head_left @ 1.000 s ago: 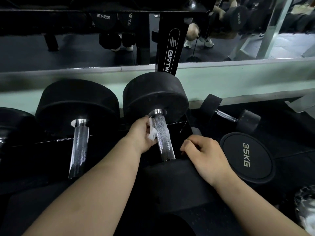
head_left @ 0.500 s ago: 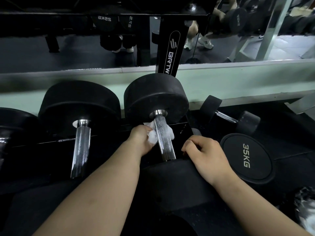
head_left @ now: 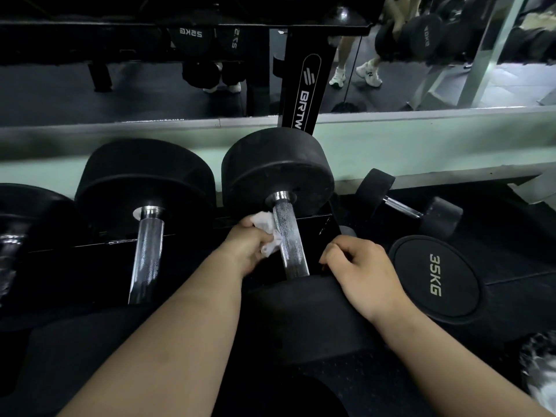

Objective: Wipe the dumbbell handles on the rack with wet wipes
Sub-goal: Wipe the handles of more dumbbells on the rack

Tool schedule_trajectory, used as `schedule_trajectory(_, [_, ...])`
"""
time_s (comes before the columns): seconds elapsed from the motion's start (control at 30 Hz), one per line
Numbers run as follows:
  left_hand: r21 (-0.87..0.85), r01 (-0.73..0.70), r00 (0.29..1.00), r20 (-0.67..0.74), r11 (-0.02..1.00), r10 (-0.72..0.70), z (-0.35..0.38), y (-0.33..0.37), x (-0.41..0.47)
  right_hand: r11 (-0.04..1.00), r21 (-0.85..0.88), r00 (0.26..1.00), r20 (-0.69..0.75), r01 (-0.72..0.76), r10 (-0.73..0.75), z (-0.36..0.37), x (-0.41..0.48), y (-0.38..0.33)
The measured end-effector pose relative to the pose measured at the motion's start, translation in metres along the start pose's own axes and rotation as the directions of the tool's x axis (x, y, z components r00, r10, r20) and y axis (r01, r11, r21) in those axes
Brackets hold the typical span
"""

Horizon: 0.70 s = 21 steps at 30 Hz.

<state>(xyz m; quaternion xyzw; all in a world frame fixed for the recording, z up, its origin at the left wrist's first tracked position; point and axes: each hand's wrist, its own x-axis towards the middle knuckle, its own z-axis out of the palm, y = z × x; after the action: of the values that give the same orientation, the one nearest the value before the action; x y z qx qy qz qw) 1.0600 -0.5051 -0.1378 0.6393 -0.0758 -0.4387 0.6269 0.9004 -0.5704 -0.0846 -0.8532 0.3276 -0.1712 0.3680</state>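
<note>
In the head view, the left hand (head_left: 246, 248) clutches a crumpled white wet wipe (head_left: 266, 233) against the twelve-o'clock end of the middle black dumbbell's knurled chrome handle (head_left: 290, 242), while the right hand (head_left: 361, 272), fingers curled, rests on its near black rubber head (head_left: 301, 311) at five o'clock, perhaps gripping it, so I judge this handle mid-wipe, with the neighbouring chrome handle (head_left: 147, 254) at nine o'clock left to do.

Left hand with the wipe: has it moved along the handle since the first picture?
Yes. The left hand with the wet wipe has slid slightly toward the person along the handle, away from the far weight head.
</note>
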Motion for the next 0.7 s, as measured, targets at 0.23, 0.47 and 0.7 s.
schedule_trajectory(0.23, [0.458,0.102,0.975,0.130,0.883,-0.180,0.004,-0.008,-0.016,1.000,-0.005,1.000,-0.020,0.010,-0.010,0.000,-0.001,0.000])
schedule_trajectory(0.47, [0.088,-0.040,0.989,0.145,0.995,0.027,0.004,0.000,-0.007,1.000,0.011,1.000,-0.023,0.015,-0.015,0.000,0.000,0.002])
schedule_trajectory(0.7, [0.570,0.132,0.931,0.210,0.811,-0.299,0.006,0.001,-0.021,1.000,0.023,1.000,-0.014,0.006,-0.005,0.001,-0.001,0.001])
